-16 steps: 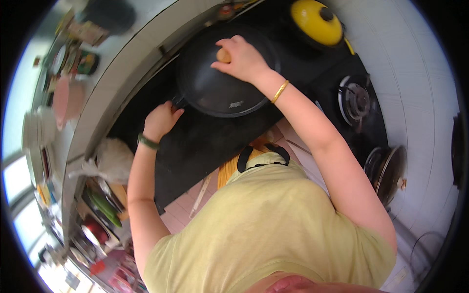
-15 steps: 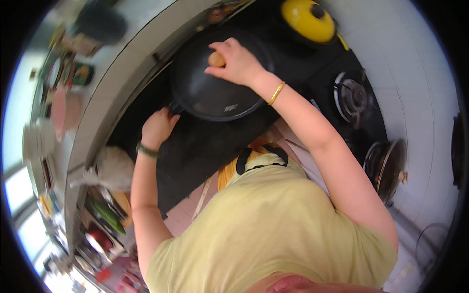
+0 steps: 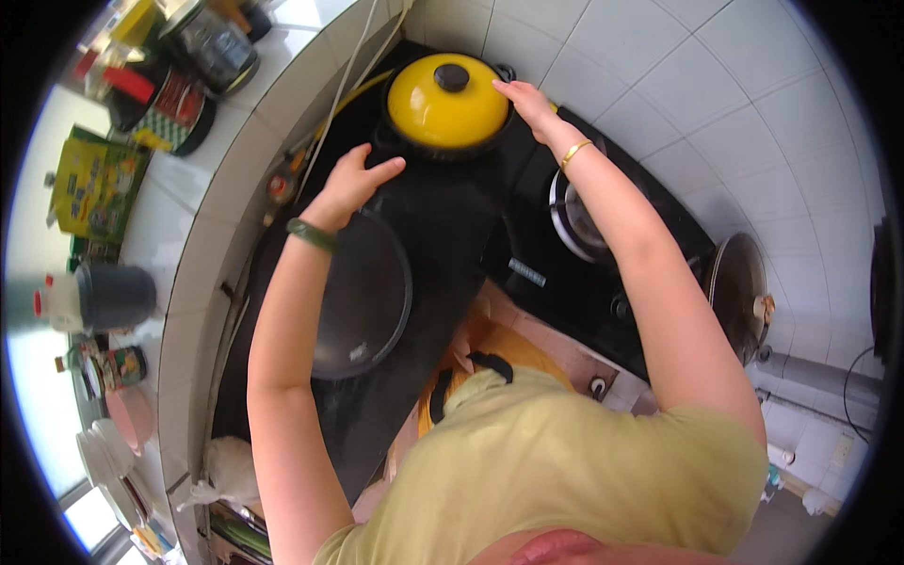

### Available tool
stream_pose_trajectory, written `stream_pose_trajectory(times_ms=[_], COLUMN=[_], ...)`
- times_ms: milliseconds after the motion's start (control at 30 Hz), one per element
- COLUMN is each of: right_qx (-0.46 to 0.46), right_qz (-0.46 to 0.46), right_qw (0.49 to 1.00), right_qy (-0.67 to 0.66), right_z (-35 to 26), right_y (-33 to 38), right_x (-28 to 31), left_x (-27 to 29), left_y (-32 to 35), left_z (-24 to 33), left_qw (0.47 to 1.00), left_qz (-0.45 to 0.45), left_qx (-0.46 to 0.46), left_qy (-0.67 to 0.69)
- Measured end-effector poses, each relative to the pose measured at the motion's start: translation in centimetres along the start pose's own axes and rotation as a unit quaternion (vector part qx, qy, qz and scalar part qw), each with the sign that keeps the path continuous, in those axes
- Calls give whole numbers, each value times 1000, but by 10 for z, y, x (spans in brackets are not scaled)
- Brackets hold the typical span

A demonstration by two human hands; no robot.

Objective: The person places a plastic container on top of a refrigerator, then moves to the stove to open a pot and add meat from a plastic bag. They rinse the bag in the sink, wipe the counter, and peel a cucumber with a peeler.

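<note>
— Both hands are out at the yellow pot (image 3: 448,102), which sits at the far end of the black stovetop (image 3: 443,245), close to the tiled wall.

— Gripping it?

— Not yet, as far as I can see. Her left hand (image 3: 350,186) is open, fingers spread, just beside the pot's near-left side. Her right hand (image 3: 527,102) lies open with the fingers on the right rim of the lid.

— So which step is this?

— I'd judge she is about to take hold of the pot by its two sides. That would call for both hands closing on the black rim or handles evenly, since a lidded pot can tip or shed its lid.

— How does it look?

— Round, glossy yellow domed lid with a black knob (image 3: 452,77), over a dark body. A black wok (image 3: 363,294) stands nearer, at the stovetop's left edge, under her left forearm.
</note>
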State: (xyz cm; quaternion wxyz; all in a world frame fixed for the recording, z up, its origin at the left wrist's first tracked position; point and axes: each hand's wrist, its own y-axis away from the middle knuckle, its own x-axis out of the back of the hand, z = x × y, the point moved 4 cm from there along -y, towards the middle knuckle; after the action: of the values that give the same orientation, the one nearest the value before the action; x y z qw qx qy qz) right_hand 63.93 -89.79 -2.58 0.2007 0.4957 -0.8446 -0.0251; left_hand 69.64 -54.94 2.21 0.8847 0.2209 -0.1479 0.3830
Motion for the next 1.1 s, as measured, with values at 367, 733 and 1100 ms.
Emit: stream_pose_trajectory(times_ms=[367,733,1100], right_qx=[-65,-151,-115], right_qz=[-141,-118,56], right_qw=[986,953,954], right_qy=[-56,-234,-272], right_z=[6,52,-10], right_y=[-109,-78,134], right_x=[1,29,204], left_x=[-44,-9,-102], left_y=[-119,-149,-88], left_z=[-53,-42,148], left_qw=[856,905,851], left_qz=[156,177,-101], left_qx=[255,172,155], left_qy=[421,346,492])
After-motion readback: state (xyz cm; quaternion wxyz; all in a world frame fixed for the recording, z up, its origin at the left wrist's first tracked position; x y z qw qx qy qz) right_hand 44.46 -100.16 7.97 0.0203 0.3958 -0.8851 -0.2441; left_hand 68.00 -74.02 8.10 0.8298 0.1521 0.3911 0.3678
